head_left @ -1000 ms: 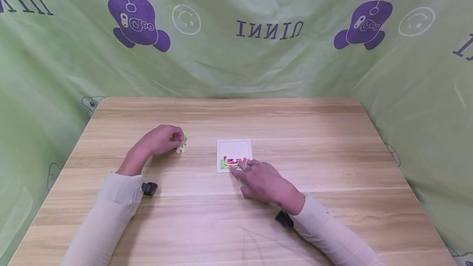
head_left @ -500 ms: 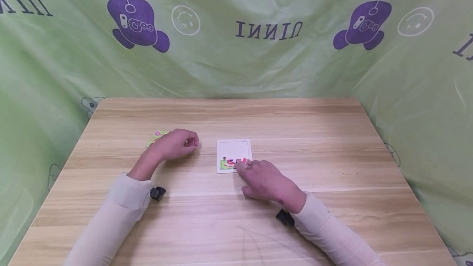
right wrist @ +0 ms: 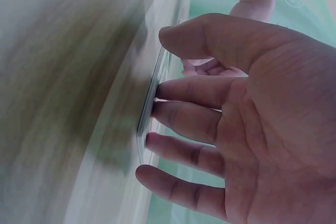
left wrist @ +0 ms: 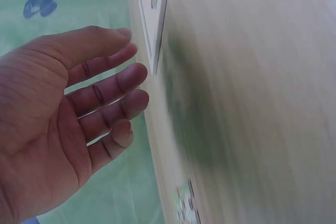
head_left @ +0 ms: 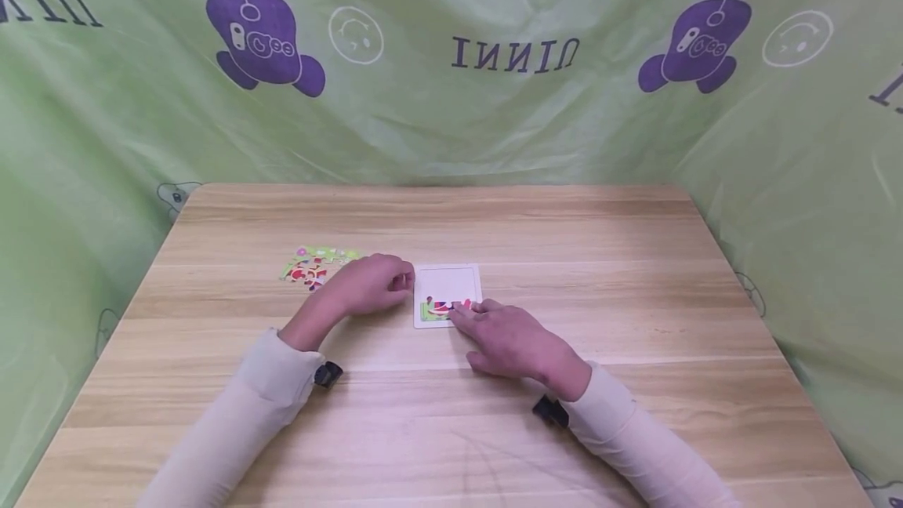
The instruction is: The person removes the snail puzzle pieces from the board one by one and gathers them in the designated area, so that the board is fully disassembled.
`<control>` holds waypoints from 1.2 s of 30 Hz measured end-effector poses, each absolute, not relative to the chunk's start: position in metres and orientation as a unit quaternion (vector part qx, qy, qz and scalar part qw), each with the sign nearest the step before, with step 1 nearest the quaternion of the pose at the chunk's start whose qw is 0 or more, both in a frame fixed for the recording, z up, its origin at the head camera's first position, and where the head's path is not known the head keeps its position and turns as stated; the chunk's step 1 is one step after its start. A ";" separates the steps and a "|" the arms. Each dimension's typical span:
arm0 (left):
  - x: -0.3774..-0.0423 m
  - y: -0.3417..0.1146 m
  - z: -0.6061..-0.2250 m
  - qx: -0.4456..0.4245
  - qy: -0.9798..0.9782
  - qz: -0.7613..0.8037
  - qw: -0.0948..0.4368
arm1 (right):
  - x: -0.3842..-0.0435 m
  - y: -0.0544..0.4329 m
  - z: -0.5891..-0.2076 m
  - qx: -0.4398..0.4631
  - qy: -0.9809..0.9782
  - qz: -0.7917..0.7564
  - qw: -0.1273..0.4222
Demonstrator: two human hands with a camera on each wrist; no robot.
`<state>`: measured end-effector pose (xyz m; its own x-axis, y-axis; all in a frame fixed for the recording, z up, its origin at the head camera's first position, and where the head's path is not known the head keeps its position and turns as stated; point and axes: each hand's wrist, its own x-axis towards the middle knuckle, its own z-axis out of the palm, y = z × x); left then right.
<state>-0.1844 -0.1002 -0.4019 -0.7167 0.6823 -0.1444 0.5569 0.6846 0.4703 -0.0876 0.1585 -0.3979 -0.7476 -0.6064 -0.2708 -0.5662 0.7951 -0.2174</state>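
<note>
A square white puzzle board (head_left: pixel 446 281) lies mid-table, with joined colourful puzzle pieces (head_left: pixel 435 310) along its near edge. My left hand (head_left: pixel 374 283) is just left of the board, thumb and index finger together. In the right wrist view a small pale bit, seemingly a puzzle piece (right wrist: pixel 200 62), shows at that hand's fingertips; in the left wrist view the hand (left wrist: pixel 86 98) mostly hides it. My right hand (head_left: pixel 511 339) rests its extended fingertips on the board's lower right part. The right wrist view shows the right hand's fingers (right wrist: pixel 189 119) reaching to the board edge.
Loose puzzle pieces (head_left: pixel 310 266) lie in a cluster left of the board, partly behind the left hand. The wooden table (head_left: pixel 600 257) reaches back to a green printed curtain (head_left: pixel 522 132), which also hangs along both sides.
My left hand has moved right from the loose pieces to the board's left edge, uncovering the cluster. My right hand stays on the board, its fingers slightly shifted.
</note>
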 end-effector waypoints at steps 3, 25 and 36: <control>-0.181 -0.092 -0.403 0.346 0.905 0.192 0.153 | -0.089 0.159 -0.397 -0.318 0.931 -0.059 0.167; -0.165 -0.071 -0.410 0.354 0.910 0.147 0.157 | -0.089 0.162 -0.398 -0.335 0.927 -0.063 0.159; -0.163 -0.069 -0.411 0.377 0.905 0.141 0.140 | -0.089 0.162 -0.398 -0.325 0.930 -0.064 0.161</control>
